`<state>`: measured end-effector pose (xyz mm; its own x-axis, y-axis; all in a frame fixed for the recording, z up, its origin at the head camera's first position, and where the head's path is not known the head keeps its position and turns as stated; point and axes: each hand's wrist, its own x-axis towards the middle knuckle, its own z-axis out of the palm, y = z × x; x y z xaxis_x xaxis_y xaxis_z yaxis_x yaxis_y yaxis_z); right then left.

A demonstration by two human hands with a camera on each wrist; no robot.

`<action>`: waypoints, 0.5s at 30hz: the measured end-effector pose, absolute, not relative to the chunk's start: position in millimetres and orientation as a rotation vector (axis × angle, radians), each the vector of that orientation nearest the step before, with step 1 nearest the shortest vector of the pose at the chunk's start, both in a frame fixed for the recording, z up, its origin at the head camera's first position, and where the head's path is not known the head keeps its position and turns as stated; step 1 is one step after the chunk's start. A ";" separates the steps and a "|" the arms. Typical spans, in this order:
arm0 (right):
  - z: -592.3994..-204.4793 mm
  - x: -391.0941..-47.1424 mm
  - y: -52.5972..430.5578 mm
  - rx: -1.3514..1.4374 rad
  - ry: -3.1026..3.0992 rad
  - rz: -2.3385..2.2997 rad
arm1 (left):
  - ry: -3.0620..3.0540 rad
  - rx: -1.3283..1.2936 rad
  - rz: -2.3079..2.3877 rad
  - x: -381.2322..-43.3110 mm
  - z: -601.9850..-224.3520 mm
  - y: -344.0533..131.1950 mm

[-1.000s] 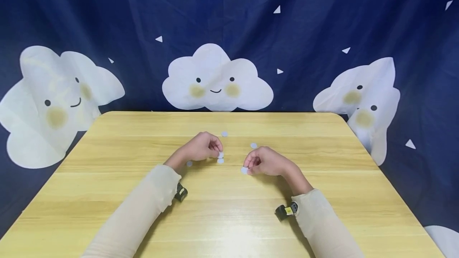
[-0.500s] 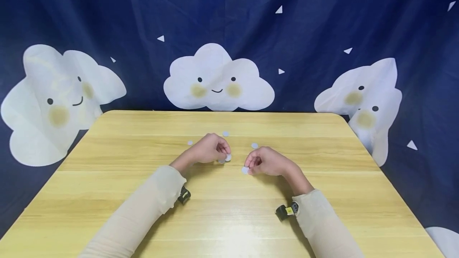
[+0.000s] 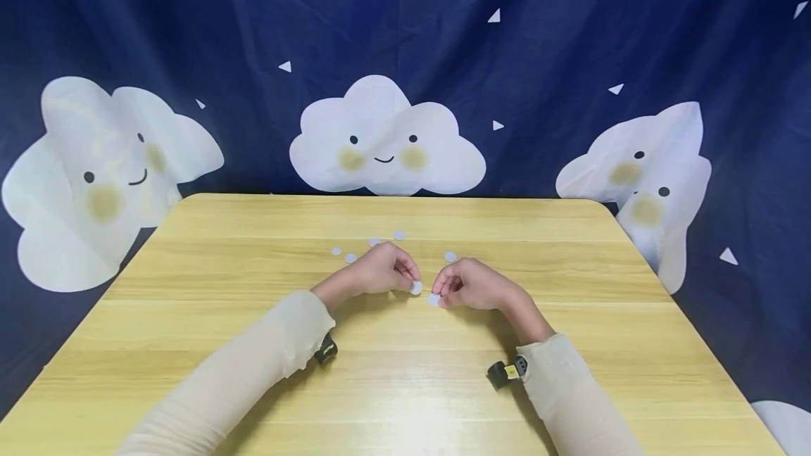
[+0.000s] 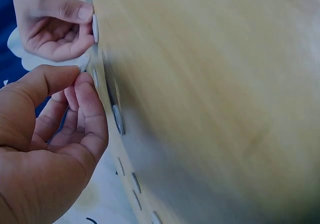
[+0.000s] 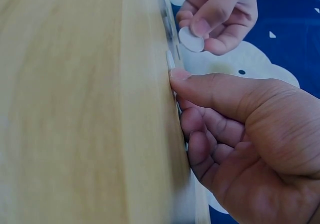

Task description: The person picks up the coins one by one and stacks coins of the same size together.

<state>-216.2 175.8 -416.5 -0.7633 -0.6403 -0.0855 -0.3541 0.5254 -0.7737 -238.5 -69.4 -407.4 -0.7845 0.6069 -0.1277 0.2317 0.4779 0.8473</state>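
My left hand (image 3: 384,270) pinches a pale silvery coin (image 3: 416,288) between thumb and fingertips. The right wrist view shows this coin (image 5: 191,39) tilted, with its flat face visible. Close by to the right, my right hand (image 3: 470,286) holds another coin (image 3: 434,300) at its fingertips, low at the table surface. A small gap separates the two held coins. In the left wrist view a coin (image 4: 118,119) lies on the table near my left hand; the head view does not show it, as the hand covers that spot.
More coins lie flat on the wooden table (image 3: 405,371): one coin (image 3: 450,257) behind my right hand, another (image 3: 399,236) farther back, and several, such as this coin (image 3: 336,251), behind my left hand. A blue curtain (image 3: 532,55) with printed clouds hangs behind the table.
My left hand has moved right and slightly nearer with its coin, toward my right hand. Coins it covered before now show behind it. My right hand stays in place with its coin.
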 end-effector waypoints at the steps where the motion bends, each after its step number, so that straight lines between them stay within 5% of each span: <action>1: -416.3 -216.3 176.0 -0.819 2.407 -1.103 | 2.299 0.685 1.251 -237.7 -407.3 -68.3; 15: -417.1 -217.8 176.0 -0.816 2.400 -1.110 | 2.051 0.354 1.465 -225.5 -410.4 -50.7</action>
